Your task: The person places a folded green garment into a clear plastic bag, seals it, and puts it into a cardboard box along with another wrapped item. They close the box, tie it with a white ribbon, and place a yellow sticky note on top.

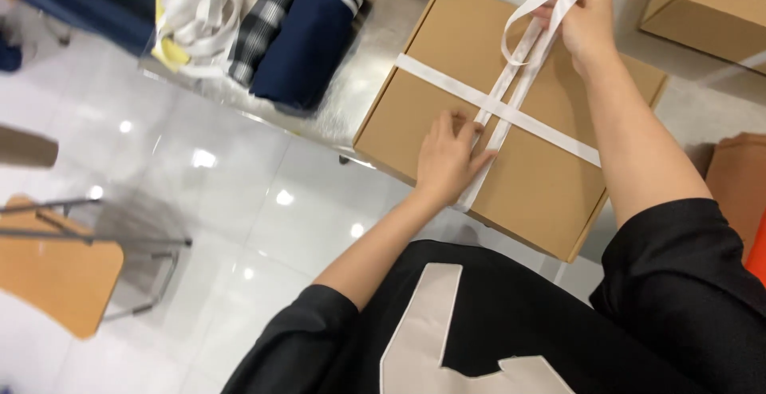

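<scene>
A flat brown cardboard box (550,195) lies on a metal table in front of me, with a white ribbon (447,80) crossed over its lid. My left hand (447,159) presses down on the ribbon near the crossing point. My right hand (588,23) is at the box's far edge, pinching the ribbon ends, which form a loop (519,31) above the lid.
Folded clothes lie at the table's far left: a navy striped garment (315,31), a plaid one (267,19) and white bags (195,11). Another cardboard box (710,3) sits at the far right. A wooden chair (56,270) stands on the glossy white floor to my left.
</scene>
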